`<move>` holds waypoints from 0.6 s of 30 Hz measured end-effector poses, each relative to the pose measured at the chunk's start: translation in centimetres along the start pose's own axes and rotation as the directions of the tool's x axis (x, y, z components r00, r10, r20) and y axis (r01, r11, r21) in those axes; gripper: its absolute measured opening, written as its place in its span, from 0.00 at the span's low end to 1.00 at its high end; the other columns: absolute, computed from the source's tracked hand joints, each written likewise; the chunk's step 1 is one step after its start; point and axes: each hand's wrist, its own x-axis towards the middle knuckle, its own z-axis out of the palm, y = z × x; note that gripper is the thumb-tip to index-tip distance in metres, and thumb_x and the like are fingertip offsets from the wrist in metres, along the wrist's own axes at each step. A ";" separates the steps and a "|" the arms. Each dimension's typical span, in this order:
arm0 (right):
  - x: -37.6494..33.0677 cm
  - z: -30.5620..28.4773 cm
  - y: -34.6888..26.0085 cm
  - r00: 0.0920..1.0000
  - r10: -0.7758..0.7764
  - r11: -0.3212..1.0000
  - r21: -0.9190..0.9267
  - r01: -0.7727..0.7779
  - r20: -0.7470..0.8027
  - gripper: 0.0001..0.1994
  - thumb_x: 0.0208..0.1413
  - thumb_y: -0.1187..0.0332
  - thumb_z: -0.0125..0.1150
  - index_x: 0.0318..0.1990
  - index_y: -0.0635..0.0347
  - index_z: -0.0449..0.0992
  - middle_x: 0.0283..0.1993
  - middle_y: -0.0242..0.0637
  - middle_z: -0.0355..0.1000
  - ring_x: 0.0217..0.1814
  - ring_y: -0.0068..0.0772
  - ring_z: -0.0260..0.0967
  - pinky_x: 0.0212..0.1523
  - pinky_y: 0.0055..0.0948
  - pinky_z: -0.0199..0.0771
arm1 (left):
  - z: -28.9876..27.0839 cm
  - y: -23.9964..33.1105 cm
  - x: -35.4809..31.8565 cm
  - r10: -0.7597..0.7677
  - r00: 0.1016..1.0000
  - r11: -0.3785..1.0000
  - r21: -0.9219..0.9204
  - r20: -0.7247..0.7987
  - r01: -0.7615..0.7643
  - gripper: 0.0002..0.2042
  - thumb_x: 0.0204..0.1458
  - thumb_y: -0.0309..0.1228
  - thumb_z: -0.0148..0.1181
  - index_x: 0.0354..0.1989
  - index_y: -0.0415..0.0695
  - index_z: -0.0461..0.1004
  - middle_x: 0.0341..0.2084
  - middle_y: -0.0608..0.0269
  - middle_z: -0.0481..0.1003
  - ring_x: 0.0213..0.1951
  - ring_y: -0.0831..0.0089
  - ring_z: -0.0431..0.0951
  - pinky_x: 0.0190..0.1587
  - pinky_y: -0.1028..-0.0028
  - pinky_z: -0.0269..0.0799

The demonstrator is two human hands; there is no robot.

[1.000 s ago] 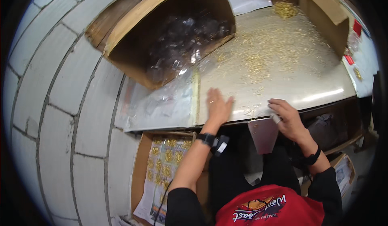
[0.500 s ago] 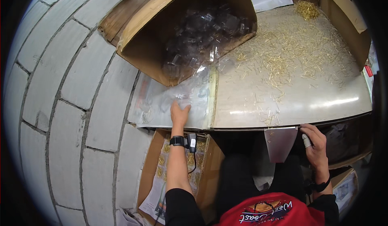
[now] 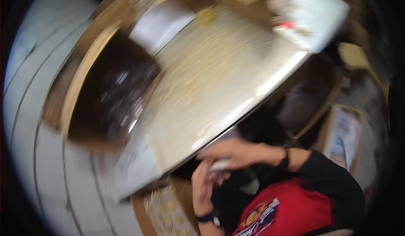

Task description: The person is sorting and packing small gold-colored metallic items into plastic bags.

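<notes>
**Both hands drawn off the tabletop and brought together below its near edge**

The whole view is now tilted and smeared by motion, where half a second ago it was level and sharp. The tabletop [image 3: 219, 80] is seen running diagonally, its surface strewn with fine golden shreds; nothing is being touched on it any longer. The open cardboard box [image 3: 105, 97] at the tabletop's left edge is seen with dark, glinting clear contents, too blurred to be told apart. A second, shallower box [image 3: 168, 213] with a yellow-patterned inside is seen on the floor under the near edge.

A second ago both palms were pressed flat on the tabletop; half a second ago the left one was alone on the clear sheet at the near left corner, and the right one had already dropped below the edge. Now both are met in front of the chest, below the near edge. The right hand [image 3: 236, 153] is laid across from the right, the left hand [image 3: 202, 185] is raised under it, and a small pale object [image 3: 220, 165] is caught between them. Which of them grips it cannot be told through the blur.

The sweeping over the surface is judged to be paused, and work on the small piece to be in hand.
</notes>
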 end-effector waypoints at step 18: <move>-5.5 -3.2 2.2 0.926 0.075 0.914 -0.346 -0.213 -0.370 0.11 0.51 0.68 0.59 0.42 0.60 0.75 0.38 0.44 0.74 0.42 0.43 0.73 0.44 0.34 0.73 | -1.1 -11.7 -3.6 -0.198 0.942 0.958 -0.255 -0.271 0.129 0.20 0.61 0.44 0.42 0.49 0.38 0.66 0.47 0.44 0.72 0.34 0.57 0.80 0.28 0.71 0.77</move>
